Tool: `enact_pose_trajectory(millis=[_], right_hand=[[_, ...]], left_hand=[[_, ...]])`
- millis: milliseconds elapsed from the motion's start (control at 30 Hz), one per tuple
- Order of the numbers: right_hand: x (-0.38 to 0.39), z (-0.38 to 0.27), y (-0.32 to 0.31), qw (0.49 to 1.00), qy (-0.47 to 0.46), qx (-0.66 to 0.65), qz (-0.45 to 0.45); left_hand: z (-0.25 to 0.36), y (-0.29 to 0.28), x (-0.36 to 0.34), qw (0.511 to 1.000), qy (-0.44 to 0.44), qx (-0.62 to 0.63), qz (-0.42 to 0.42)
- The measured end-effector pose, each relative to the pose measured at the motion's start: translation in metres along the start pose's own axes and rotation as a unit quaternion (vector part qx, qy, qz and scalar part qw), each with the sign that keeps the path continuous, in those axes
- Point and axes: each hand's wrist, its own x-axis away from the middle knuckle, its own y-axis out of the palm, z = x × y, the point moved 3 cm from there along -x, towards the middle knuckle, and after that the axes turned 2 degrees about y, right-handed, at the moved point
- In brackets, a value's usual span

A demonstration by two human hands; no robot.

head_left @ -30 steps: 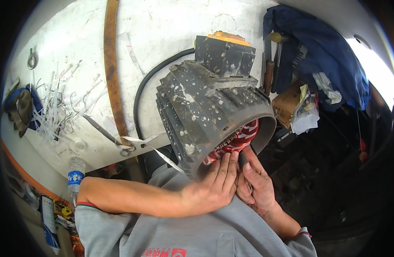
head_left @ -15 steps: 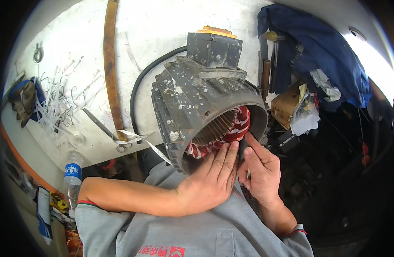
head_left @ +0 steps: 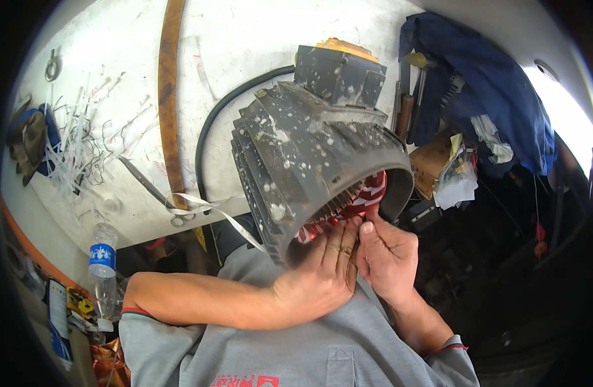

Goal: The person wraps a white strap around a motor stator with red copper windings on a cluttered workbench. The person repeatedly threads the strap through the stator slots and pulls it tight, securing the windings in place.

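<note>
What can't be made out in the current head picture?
In the head view:
Anything between the left hand and right hand: hidden by the hands themselves.
Rest of the red windings: behind the housing and left hand.
Far end of the brown strip: beyond the top edge.

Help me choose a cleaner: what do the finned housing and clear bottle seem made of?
Finned housing: probably cast metal, dull dark grey; thick ribs and rim suggest it. Clear bottle: likely thin, glossy plastic; its shiny, see-through walls suggest it.
</note>
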Motion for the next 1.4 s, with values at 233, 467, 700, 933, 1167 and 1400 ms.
enact_pose_trajectory(millis=[233,467,700,933,1167,1400], right_hand=[[0.027,0.007,-0.034,0.987,-0.081,-0.139,0.014],[0.024,0.027,-0.054,0.949,-0.197,-0.241,-0.051],[0.034,0.042,-0.065,0.950,-0.232,-0.127,-0.165],[0.032,0.033,-0.079,0.955,-0.138,-0.102,-0.242],[0.028,0.028,-0.077,0.940,-0.071,-0.157,-0.296],[-0.001,0.005,-0.080,0.974,-0.059,-0.047,-0.214]], left_hand=[[-0.002,-0.006,0.001,0.999,0.028,-0.001,0.040],[0.007,-0.031,0.018,0.847,-0.197,0.489,0.072],[0.050,-0.012,0.024,0.868,-0.239,0.412,0.139],[0.050,-0.002,0.044,0.857,-0.185,0.392,0.277],[0.034,0.000,0.051,0.937,-0.058,0.096,0.330],[0.019,-0.014,0.066,0.907,-0.165,0.119,0.369]])
